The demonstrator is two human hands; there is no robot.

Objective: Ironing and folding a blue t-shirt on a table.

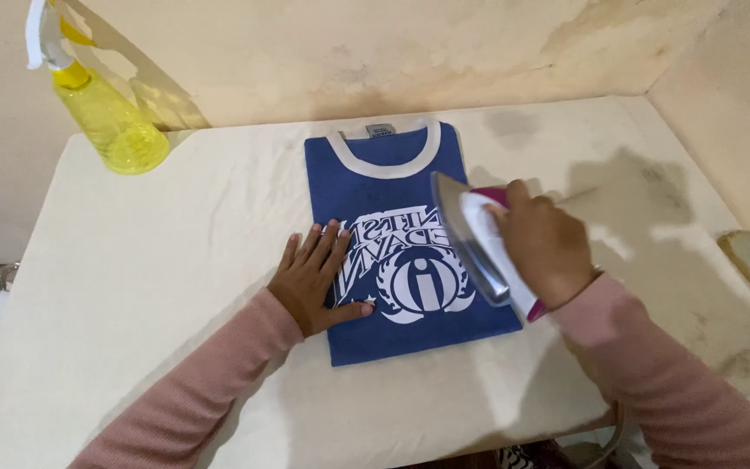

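While my left hand [316,276] lies flat, pinning the folded blue shirt [397,252] taut, my right hand [545,249] grips the iron [472,236], seemingly tilted on edge.

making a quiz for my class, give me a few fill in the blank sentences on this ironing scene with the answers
1. The right hand grips an iron tilted over the folded ____ T-shirt.
2. The left hand lies ____ on the shirt's left edge.
3. The spray bottle at the back left corner of the padded table is ____ in colour.
4. The shirt's collar trim is ____.

Missing words: blue; flat; yellow; white
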